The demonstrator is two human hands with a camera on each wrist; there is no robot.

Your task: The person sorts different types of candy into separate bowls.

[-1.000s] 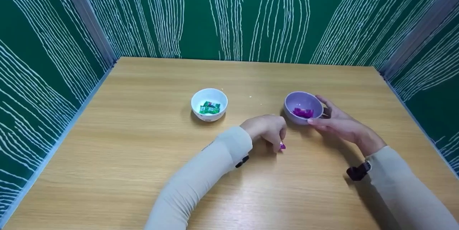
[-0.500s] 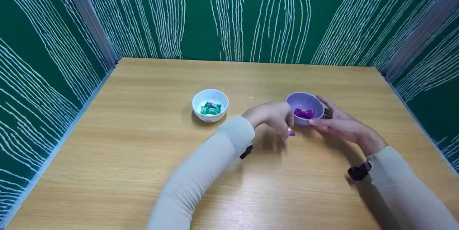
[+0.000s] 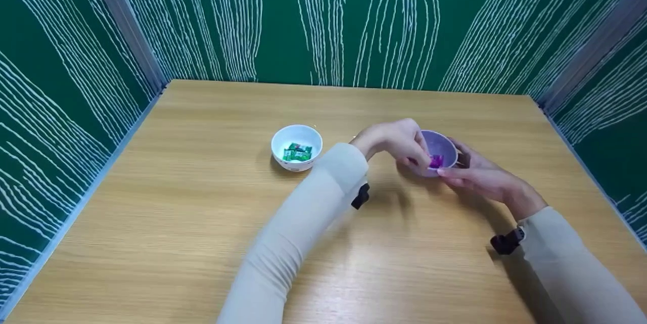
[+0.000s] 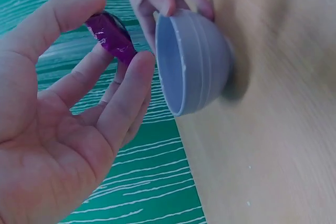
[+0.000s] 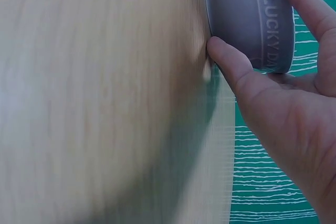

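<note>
A purple wrapped candy [image 4: 112,38] is pinched between the thumb and fingers of my left hand [image 3: 402,142], above the near left rim of a purple bowl [image 3: 441,141]. In the left wrist view, the bowl's mouth lies just beyond the candy. My right hand [image 3: 480,175] grips the bowl from the right, fingers and thumb spread round its side. Raised lettering [image 5: 271,30] shows on the bowl's outer wall in the right wrist view. Purple candy [image 3: 437,161] shows inside the bowl, partly hidden behind my left hand.
To the left stands a white bowl [image 3: 305,134] with green wrapped candies [image 3: 297,152] in it. Both bowls are on a wooden table [image 3: 177,202]. Green walls with white lines [image 3: 278,20] enclose its back and sides. Tiny white specks lie on the tabletop.
My left hand has lifted the candy off the table and carried it up and away from me to the purple bowl. The right hand stays on the bowl.
</note>
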